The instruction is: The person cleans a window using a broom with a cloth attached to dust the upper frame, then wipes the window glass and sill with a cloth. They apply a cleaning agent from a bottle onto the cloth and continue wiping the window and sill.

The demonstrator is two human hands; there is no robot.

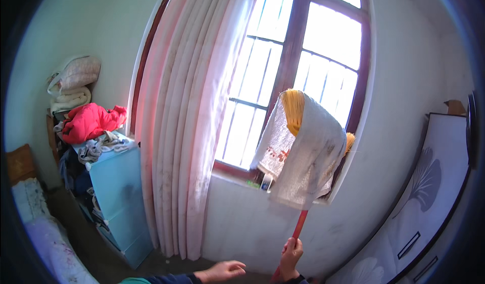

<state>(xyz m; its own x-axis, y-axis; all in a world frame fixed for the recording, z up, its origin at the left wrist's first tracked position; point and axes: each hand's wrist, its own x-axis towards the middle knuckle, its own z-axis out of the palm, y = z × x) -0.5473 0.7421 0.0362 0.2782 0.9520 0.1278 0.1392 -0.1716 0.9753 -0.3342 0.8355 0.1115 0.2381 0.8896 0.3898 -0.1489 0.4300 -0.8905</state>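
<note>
My right hand is closed round the red handle of a broom, held upright with its head raised in front of the window. A pale, stained towel is draped over the broom head and hangs down on both sides. Yellow bristles stick out of the towel at the left and at its right edge. Lower and to the left, my left hand is apart from the broom, fingers loosely stretched and holding nothing.
A long pinkish curtain hangs left of the barred window. Left of it stands a light-blue cabinet topped with a red garment and other cloths. A bed lies at lower left; a white wardrobe with flower patterns is on the right.
</note>
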